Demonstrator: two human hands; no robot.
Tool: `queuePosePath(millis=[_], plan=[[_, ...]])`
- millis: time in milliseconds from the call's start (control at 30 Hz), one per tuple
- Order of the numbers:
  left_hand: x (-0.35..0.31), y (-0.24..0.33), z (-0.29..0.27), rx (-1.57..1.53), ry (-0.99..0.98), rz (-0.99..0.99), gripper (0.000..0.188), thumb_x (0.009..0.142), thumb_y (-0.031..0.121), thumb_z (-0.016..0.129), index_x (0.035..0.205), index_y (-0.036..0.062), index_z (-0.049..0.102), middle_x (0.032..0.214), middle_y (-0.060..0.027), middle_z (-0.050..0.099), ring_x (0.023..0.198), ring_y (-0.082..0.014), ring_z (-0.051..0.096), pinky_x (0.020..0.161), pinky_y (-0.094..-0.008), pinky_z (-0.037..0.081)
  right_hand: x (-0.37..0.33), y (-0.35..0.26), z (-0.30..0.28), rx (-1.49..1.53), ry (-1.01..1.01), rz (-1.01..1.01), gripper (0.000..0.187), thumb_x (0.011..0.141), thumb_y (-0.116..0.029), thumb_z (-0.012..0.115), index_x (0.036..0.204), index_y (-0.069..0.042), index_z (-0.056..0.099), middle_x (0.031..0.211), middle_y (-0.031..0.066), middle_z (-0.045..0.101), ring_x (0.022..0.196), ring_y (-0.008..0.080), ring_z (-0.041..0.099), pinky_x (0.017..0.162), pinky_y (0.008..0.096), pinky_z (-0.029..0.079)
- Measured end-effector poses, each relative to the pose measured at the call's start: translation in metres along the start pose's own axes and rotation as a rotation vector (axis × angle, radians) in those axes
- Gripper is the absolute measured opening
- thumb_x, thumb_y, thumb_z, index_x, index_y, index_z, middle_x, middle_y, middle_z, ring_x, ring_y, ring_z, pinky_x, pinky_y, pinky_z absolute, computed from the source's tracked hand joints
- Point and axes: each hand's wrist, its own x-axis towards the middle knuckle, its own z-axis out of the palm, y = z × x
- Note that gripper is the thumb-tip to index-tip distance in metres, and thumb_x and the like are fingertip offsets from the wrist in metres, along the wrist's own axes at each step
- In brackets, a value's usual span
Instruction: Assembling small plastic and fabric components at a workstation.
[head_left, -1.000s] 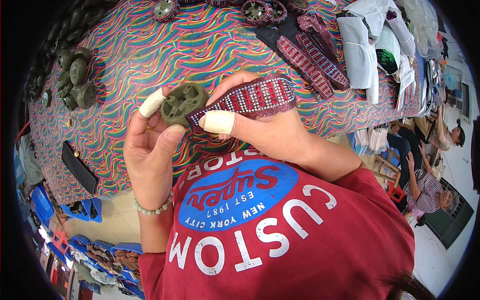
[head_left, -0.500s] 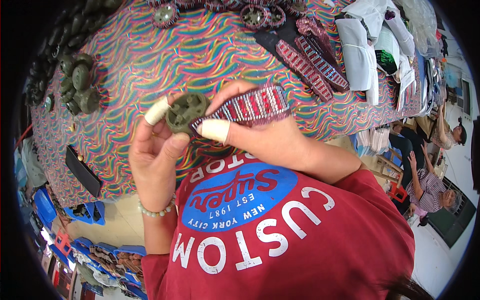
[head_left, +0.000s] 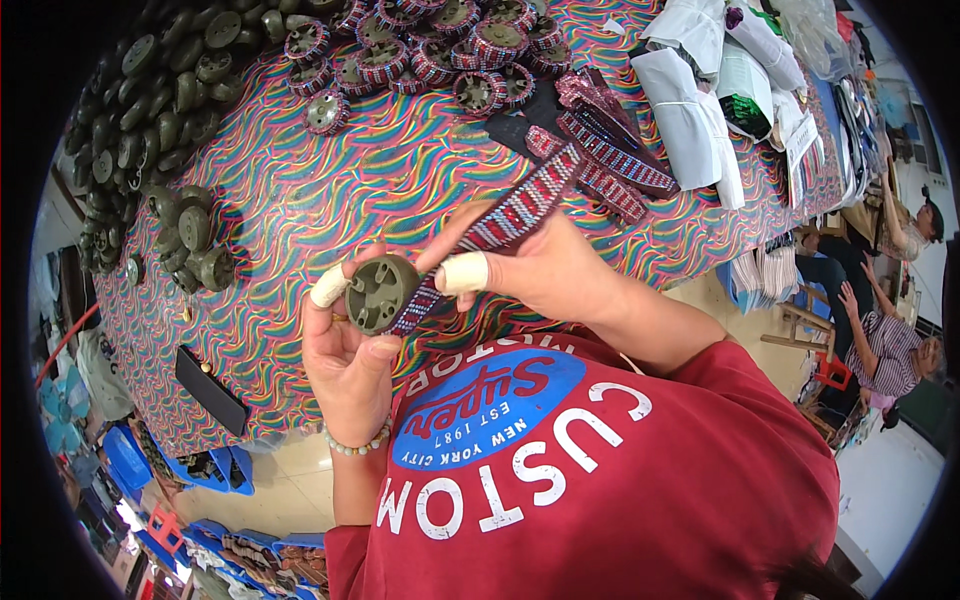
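Observation:
My left hand (head_left: pixel 342 372), with a pale tape wrap on a fingertip and a bead bracelet at the wrist, grips a dark olive, round wheel-like disc (head_left: pixel 380 296) by its rim. Hollows and ribs show on the disc's upturned face. A beaded strip (head_left: pixel 520 212) in red, white, blue and maroon is pinched in my right hand (head_left: pixel 548 262), whose thumb is also wrapped in tape. The strip's lower end lies against the disc's right edge, while its other end slants away to the far right. Whether it is stuck to the disc I cannot tell.
Several bead-rimmed discs (head_left: pixel 430 60) cluster at the far edge. Bare olive discs (head_left: pixel 150 120) are heaped far left, with a smaller group (head_left: pixel 192 238) nearer. More beaded strips (head_left: pixel 610 150) and white-wrapped rolls (head_left: pixel 690 120) lie far right. A black flat case (head_left: pixel 212 390) rests at left.
The strip has swung from nearly level to a steep slant up and right. The disc is tilted differently in my left hand. The view has shifted, showing more of the table's far side.

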Motion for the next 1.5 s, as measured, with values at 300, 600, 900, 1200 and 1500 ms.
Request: queuePosePath(millis=[300, 600, 900, 1200, 1500], plan=[[0.000, -0.001, -0.002, -0.064, 0.016, -0.076, 0.075, 0.068, 0.024, 0.083, 0.127, -0.0004, 0.043, 0.132, -0.0181, 0.049, 0.122, -0.0266, 0.049, 0.104, -0.0393, 0.038, 0.012, 0.001, -0.004, 0.023, -0.032, 0.057, 0.018, 0.086, -0.011, 0.065, 0.102, -0.002, 0.065, 0.093, 0.0052, 0.068, 0.075, 0.0088, 0.062, 0.066, 0.0237, 0.052], [0.016, -0.001, 0.009, 0.133, 0.107, 0.070, 0.061, 0.090, 0.013, 0.055, 0.141, -0.0057, 0.026, 0.141, -0.0200, 0.038, 0.127, -0.0258, 0.042, 0.106, -0.0343, 0.034, 0.018, 0.018, -0.004, -0.236, 0.079, -0.335, 0.018, 0.083, -0.004, 0.066, 0.100, 0.001, 0.065, 0.101, 0.0102, 0.067, 0.097, 0.0170, 0.062, 0.084, 0.0310, 0.051], [0.007, 0.003, 0.001, 0.200, -0.051, -0.004, 0.075, 0.073, 0.004, 0.074, 0.136, -0.0046, 0.034, 0.137, -0.0194, 0.043, 0.126, -0.0264, 0.044, 0.104, -0.0363, 0.037, 0.020, 0.011, -0.006, 0.060, -0.006, -0.061, 0.022, 0.084, -0.010, 0.068, 0.104, -0.002, 0.066, 0.094, 0.0039, 0.068, 0.085, 0.0109, 0.063, 0.075, 0.0244, 0.052], [0.016, 0.005, 0.015, 0.049, -0.012, 0.077, 0.079, 0.072, 0.003, 0.074, 0.138, -0.0035, 0.031, 0.142, -0.0200, 0.036, 0.129, -0.0269, 0.041, 0.104, -0.0361, 0.037, 0.017, 0.011, -0.002, -0.026, -0.086, 0.011, 0.021, 0.085, -0.006, 0.065, 0.104, 0.001, 0.064, 0.108, 0.0100, 0.064, 0.103, 0.0179, 0.059, 0.090, 0.0308, 0.048], [0.007, 0.001, 0.008, 0.284, -0.122, 0.009, 0.081, 0.072, 0.005, 0.077, 0.138, -0.0024, 0.031, 0.137, -0.0191, 0.042, 0.125, -0.0238, 0.045, 0.103, -0.0351, 0.039, 0.015, 0.009, -0.006, 0.035, -0.049, -0.029, 0.016, 0.084, -0.005, 0.066, 0.099, -0.001, 0.064, 0.098, 0.0070, 0.065, 0.093, 0.0128, 0.061, 0.081, 0.0262, 0.050]])
